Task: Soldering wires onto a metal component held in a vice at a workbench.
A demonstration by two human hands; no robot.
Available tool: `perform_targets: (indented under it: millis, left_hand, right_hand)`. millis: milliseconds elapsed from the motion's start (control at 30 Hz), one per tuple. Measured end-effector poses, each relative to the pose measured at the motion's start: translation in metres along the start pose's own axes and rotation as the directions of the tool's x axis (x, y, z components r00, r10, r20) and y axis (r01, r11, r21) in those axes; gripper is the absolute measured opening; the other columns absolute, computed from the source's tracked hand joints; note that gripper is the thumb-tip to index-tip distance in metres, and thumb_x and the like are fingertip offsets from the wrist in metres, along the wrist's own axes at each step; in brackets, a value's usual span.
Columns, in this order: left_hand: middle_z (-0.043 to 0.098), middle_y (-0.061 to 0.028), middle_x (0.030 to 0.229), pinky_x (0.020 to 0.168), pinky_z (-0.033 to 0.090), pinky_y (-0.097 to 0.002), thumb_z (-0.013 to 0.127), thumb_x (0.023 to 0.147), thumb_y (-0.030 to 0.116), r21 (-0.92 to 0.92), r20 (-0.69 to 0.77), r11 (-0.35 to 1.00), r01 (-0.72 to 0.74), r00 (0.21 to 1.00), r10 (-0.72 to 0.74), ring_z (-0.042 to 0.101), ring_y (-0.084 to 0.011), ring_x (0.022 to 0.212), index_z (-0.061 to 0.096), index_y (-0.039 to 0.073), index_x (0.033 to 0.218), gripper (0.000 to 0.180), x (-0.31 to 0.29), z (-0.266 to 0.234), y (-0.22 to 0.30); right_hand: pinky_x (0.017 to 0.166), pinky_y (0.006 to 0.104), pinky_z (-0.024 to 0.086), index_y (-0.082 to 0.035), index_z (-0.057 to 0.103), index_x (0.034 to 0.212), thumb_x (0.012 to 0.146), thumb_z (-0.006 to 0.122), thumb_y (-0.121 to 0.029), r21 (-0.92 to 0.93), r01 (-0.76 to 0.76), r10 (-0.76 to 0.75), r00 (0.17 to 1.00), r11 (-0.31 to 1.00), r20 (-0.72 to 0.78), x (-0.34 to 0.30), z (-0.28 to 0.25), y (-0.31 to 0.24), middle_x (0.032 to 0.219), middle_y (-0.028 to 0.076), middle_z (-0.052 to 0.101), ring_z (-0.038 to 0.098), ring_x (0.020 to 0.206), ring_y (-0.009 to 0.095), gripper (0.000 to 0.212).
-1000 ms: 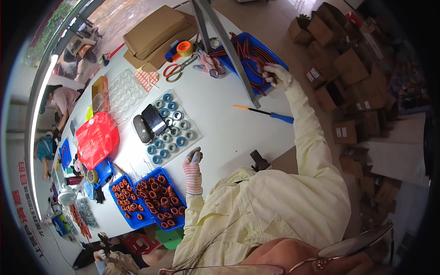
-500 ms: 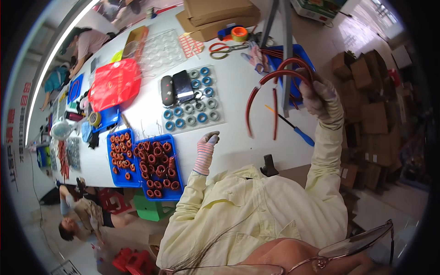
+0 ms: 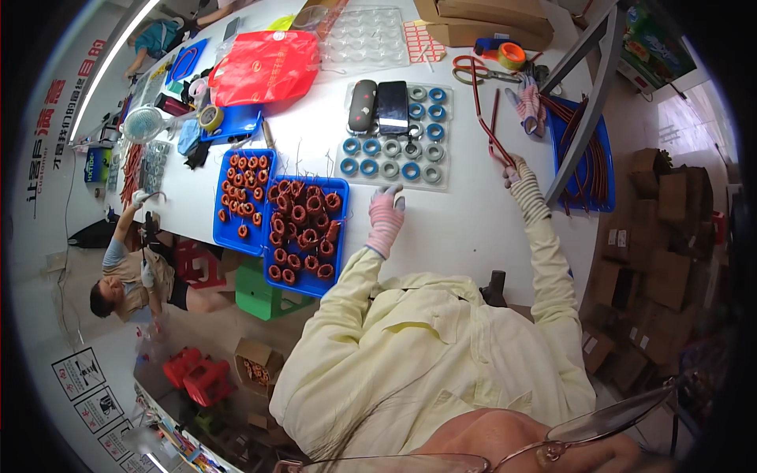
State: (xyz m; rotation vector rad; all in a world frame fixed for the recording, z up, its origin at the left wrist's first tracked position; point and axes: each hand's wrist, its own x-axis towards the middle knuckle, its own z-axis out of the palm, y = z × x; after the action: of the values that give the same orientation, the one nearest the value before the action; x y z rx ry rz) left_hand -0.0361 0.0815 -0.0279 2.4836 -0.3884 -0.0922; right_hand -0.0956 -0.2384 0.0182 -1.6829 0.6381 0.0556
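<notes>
right hand (image 3: 516, 175) pinching red wire (image 3: 482, 110), upper right | left hand (image 3: 386, 214) resting spread on counter (image 3: 465, 229) near blue core tray (image 3: 392, 143) | wound-coil trays (image 3: 303, 229) filling, many cores remaining unwound

Red bag (image 3: 264, 67); scissors (image 3: 473, 69); tape roll (image 3: 512, 54); cardboard boxes (image 3: 485, 20); green stool (image 3: 264, 296).

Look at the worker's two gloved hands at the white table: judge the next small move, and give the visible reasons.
Probably the right hand should draw the red wire it grips toward the left hand. That hand rests free on the table just below the clear tray of blue and grey rings, beside the blue tray of wound red coils, while the wire trails away up the table.
</notes>
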Motion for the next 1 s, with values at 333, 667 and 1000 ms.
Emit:
perform_targets:
  millis: [333, 667, 1000]
  left_hand:
    - [0.050, -0.0194, 0.118, 0.087, 0.040, -0.0437, 0.067, 0.072, 0.037, 0.352, 0.474, 0.881, -0.315, 0.872, 0.122, 0.050, -0.0339, 0.107, 0.048, 0.015, 0.120, 0.057, 0.055, 0.040, 0.037]
    - [0.057, -0.0148, 0.111, 0.083, 0.047, -0.0384, 0.077, 0.064, 0.035, 0.361, 0.573, 0.920, -0.155, 0.815, -0.087, 0.057, -0.0296, 0.100, 0.062, 0.010, 0.105, 0.050, 0.098, 0.027, 0.062]
    - [0.064, -0.0115, 0.080, 0.069, 0.045, -0.0297, 0.066, 0.079, 0.029, -0.426, 0.324, 0.904, -0.049, 0.924, 0.203, 0.056, -0.0182, 0.071, 0.065, 0.003, 0.094, 0.029, 0.048, 0.052, 0.057]
  right_hand:
    - [0.090, 0.0378, 0.044, -0.012, 0.047, 0.121, 0.085, 0.051, -0.018, -0.788, -0.055, -0.020, 0.996, 0.613, -0.085, 0.011, 0.032, 0.074, 0.120, 0.014, 0.051, 0.050, 0.106, 0.030, 0.036]
    - [0.083, 0.0249, 0.044, -0.003, 0.057, 0.107, 0.083, 0.058, -0.020, 0.544, -0.005, 0.271, 0.871, 0.839, -0.410, -0.086, -0.006, 0.141, 0.100, 0.008, 0.059, 0.055, 0.091, 0.017, 0.029]
    - [0.075, 0.0247, 0.048, -0.002, 0.058, 0.106, 0.086, 0.050, -0.002, 0.187, 0.108, 0.034, 0.777, 0.976, -0.628, -0.214, 0.004, 0.200, 0.093, 0.005, 0.061, 0.057, 0.081, 0.012, 0.022]
